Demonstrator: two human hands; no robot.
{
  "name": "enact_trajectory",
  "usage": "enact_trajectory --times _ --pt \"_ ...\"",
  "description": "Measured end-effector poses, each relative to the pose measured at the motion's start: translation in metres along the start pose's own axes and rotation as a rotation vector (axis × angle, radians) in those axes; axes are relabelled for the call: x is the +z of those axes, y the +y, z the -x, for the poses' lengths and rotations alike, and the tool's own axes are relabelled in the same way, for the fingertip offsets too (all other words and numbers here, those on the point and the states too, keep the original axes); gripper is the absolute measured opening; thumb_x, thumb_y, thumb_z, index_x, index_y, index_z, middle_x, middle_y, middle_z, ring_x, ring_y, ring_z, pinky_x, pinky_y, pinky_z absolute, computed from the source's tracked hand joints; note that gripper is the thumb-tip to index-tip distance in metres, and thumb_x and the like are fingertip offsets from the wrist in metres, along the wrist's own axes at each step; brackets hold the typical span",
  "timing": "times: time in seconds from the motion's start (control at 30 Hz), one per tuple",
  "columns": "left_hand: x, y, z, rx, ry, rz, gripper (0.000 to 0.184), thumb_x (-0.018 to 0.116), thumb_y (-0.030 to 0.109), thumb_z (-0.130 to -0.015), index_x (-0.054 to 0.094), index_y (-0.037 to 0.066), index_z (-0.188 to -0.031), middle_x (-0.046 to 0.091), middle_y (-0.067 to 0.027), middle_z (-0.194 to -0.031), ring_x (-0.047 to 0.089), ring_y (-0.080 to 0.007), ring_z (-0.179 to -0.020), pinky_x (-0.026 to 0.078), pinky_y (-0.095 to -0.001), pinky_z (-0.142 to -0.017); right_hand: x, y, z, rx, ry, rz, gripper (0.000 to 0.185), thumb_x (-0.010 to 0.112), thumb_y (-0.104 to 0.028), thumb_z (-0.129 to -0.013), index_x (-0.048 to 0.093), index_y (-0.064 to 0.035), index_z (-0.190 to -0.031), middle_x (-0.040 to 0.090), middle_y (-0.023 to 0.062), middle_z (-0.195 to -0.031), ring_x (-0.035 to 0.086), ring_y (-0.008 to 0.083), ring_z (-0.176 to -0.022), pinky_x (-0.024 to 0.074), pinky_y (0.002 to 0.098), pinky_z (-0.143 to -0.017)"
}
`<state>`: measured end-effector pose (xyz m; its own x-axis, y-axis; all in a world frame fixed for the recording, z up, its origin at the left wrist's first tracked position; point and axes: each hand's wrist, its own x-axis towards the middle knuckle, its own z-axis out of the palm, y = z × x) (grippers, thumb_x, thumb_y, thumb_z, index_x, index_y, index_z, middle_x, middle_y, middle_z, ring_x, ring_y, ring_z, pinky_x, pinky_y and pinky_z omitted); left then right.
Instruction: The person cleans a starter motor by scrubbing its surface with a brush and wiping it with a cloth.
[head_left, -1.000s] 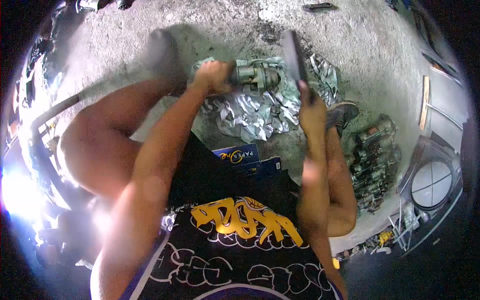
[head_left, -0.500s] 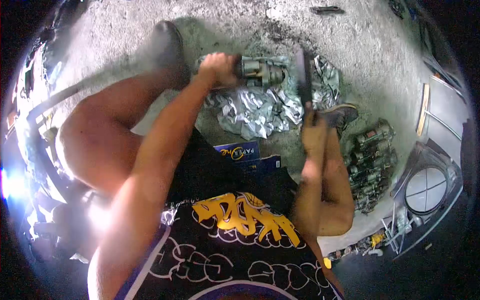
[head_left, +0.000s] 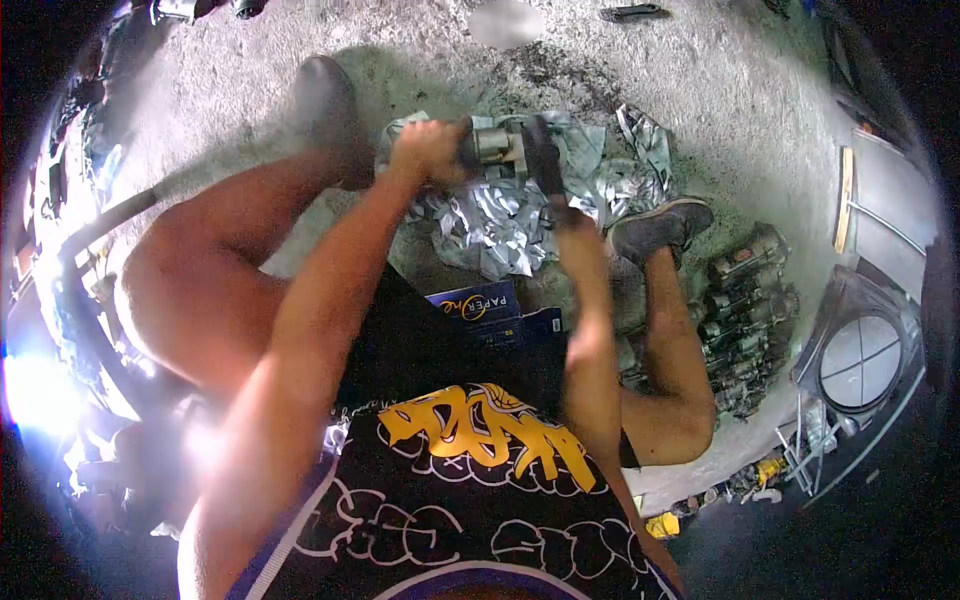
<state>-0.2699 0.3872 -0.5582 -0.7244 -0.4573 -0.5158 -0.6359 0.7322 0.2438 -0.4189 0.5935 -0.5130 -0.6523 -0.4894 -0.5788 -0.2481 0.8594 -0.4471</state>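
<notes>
In the upper middle of the frame, a silver metal cylindrical machine part (head_left: 492,147) with a dark left end lies above a crumpled silvery-grey sheet (head_left: 490,240) spread on rough grey concrete floor (head_left: 765,150). The person's left grip (head_left: 428,152) is clamped around the part's dark end, fingers wrapped over it. The right grip (head_left: 580,228), slightly blurred, is closed around the lower end of a long dark narrow tool (head_left: 546,160), whose upper end crosses the part's right side; whether it touches the metal or is just above it cannot be told. To work well here, the left grip would best stay on the far-left end, well apart from the tool's line, and press the part firmly so that it neither rolls nor slides on the loose sheet, which looks likely to shift. The right wrist should remain loose and the tool's tip watched, since its dark length hides much of the part's right end. The dark shoe (head_left: 655,232) right of the sheet, near the right grip, deserves clearance too. A blue printed paper carton (head_left: 478,303) sits at the centre, and a pile of dark metal parts (head_left: 745,315) lies at the right.
</notes>
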Motion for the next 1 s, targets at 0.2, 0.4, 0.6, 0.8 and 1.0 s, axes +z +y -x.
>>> enact_trajectory --times 0.2,0.4,0.6,0.8,1.0 --pt "0.013 0.023 0.029 0.139 0.139 0.068 0.065 0.074 0.035 -0.062 0.051 0.005 -0.115 0.064 -0.0181 -0.098 0.061 -0.0359 -0.096 0.050 -0.0440 -0.082 -0.027 -0.040 -0.076 -0.097 -0.100 0.301 0.074 0.033 -0.060 -0.090 0.065 0.0062 -0.088 0.062 0.0318 -0.085 0.059 0.0454 -0.092 0.0475 0.0483 -0.081" --pt "0.016 0.029 0.025 -0.008 -0.103 0.121 0.071 0.077 0.032 -0.064 0.046 0.007 -0.123 0.060 -0.0203 -0.109 0.057 -0.0365 -0.105 0.045 -0.0486 -0.089 -0.014 0.050 -0.042 -0.065 -0.111 0.268 0.076 0.032 -0.065 -0.088 0.059 0.0014 -0.113 0.059 0.0298 -0.105 0.058 0.0448 -0.099 0.0438 0.0490 -0.087" --pt "0.023 0.022 0.029 0.107 -0.021 0.149 0.072 0.072 0.041 -0.062 0.047 0.002 -0.117 0.061 -0.0197 -0.106 0.060 -0.0355 -0.097 0.047 -0.0470 -0.085 0.041 0.095 -0.026 -0.057 0.034 -0.046 0.069 0.045 -0.064 -0.085 0.065 0.0022 -0.087 0.062 0.0193 -0.068 0.062 0.0321 -0.064 0.0458 0.0418 -0.060" --pt "-0.002 0.035 0.046 0.070 -0.057 0.134 0.061 0.068 0.040 -0.066 0.053 0.002 -0.111 0.062 -0.0197 -0.104 0.061 -0.0359 -0.097 0.048 -0.0478 -0.085 0.048 0.100 -0.032 0.058 -0.050 -0.154 0.066 0.048 -0.063 -0.084 0.064 0.0004 -0.079 0.057 0.0128 -0.060 0.056 0.0241 -0.053 0.0421 0.0395 -0.053" --pt "0.008 0.037 0.050 0.079 0.052 0.178 0.050 0.066 0.033 -0.066 0.058 0.002 -0.104 0.063 -0.0185 -0.100 0.062 -0.0354 -0.092 0.050 -0.0449 -0.081 0.045 0.103 -0.025 -0.020 0.000 -0.130 0.072 0.042 -0.068 -0.083 0.067 -0.0006 -0.085 0.061 0.0159 -0.066 0.060 0.0294 -0.063 0.0444 0.0403 -0.062"
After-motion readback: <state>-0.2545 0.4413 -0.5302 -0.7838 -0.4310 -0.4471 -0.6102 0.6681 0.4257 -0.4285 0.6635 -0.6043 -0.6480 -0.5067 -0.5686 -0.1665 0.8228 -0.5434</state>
